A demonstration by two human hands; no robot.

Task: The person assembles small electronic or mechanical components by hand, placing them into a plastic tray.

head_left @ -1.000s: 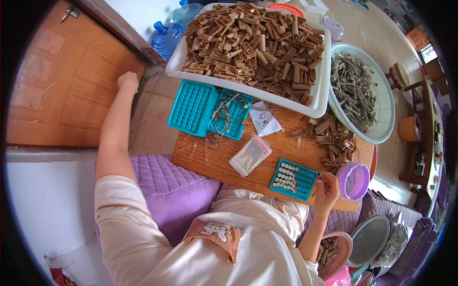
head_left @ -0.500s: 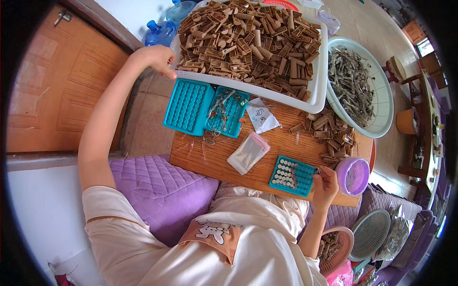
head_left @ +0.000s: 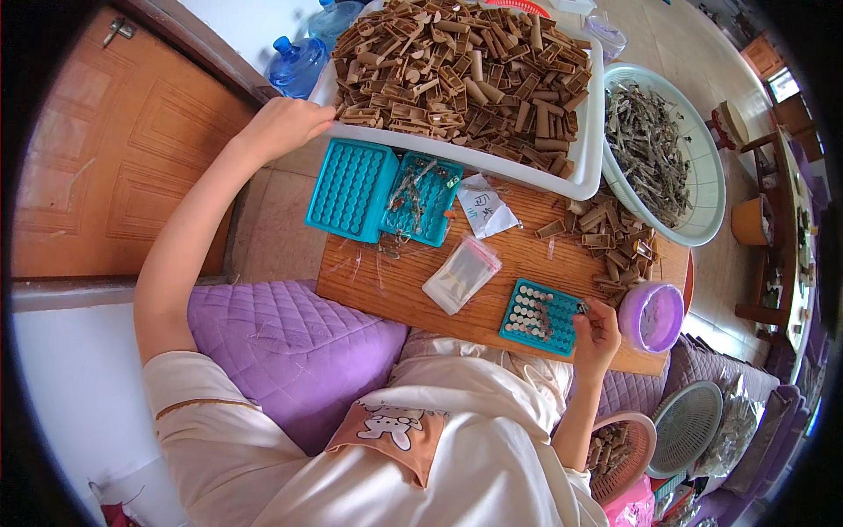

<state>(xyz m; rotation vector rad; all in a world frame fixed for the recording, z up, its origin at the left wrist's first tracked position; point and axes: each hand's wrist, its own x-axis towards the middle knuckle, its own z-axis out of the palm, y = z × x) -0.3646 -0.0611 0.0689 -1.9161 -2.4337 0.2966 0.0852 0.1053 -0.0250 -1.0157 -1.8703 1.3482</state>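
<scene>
Gripping white tray (head_left: 369, 136), teal block (head_left: 537, 316)

Three teal grid trays lie on the wooden board: a pair side by side at far left (head_left: 351, 188) (head_left: 423, 198) and one smaller near right (head_left: 542, 316). Two blue water bottles (head_left: 297, 63) (head_left: 338, 14) stand far left. One big white tray (head_left: 580, 180) holds countless brown pieces. One round white basin (head_left: 709, 224), one purple cup (head_left: 652, 316), two clear bags (head_left: 460, 274) (head_left: 486, 207).

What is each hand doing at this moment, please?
Left hand: closed on the corner of the white tray of brown pieces.
Right hand: pinching a small piece at the small teal tray.
</scene>
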